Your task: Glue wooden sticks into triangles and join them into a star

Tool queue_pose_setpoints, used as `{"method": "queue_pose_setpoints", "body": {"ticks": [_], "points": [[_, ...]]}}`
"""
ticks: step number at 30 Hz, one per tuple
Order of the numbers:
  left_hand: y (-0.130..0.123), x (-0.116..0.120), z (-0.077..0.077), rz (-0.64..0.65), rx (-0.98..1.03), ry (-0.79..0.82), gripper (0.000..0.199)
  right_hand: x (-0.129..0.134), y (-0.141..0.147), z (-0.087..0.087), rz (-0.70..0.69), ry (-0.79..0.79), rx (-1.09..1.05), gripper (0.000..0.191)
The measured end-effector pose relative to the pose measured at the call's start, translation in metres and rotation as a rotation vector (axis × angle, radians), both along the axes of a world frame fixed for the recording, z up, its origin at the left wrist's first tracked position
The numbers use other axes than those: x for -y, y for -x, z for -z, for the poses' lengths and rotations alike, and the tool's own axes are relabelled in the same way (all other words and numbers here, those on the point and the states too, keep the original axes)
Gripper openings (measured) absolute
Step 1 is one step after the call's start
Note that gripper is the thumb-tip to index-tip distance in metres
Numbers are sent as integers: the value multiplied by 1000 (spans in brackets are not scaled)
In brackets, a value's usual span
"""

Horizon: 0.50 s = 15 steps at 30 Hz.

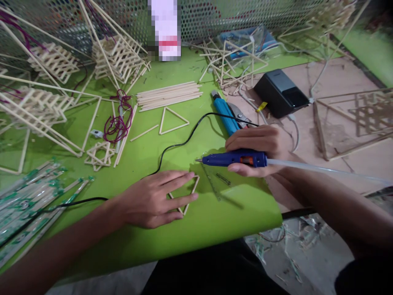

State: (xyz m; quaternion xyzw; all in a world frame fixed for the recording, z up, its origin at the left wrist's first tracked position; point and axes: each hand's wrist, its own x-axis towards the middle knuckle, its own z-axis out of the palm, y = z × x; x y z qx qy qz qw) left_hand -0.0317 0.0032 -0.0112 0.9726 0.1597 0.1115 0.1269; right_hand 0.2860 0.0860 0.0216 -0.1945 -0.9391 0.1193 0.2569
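Note:
My right hand [256, 149] is wrapped round a blue glue gun [227, 159], its metal tip pointing left and a long clear glue stick trailing from its back. My left hand [162, 198] lies with fingers spread over a small wooden stick triangle [194, 189], partly hidden under them on the green mat [215, 221]. The gun's tip is a little above and right of that triangle. Another stick triangle [173, 121] lies farther back, beside a single loose stick [144, 133]. A row of bare sticks [168, 95] lies behind it.
Stick lattices [118, 61] stand at the back left, near purple string [118, 127] and a small stick star [100, 156]. Green-wrapped sticks [30, 205] lie at left. A blue cutter [225, 112], pliers [239, 114] and a black box [281, 94] are right of centre. A black cable crosses the mat.

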Motion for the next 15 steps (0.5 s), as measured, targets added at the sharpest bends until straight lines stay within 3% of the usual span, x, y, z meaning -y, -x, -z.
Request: {"method": "queue_pose_setpoints", "body": {"ticks": [15], "points": [[-1, -1, -1, 4, -6, 0, 50, 2, 3, 4, 18, 41, -75, 24]]}}
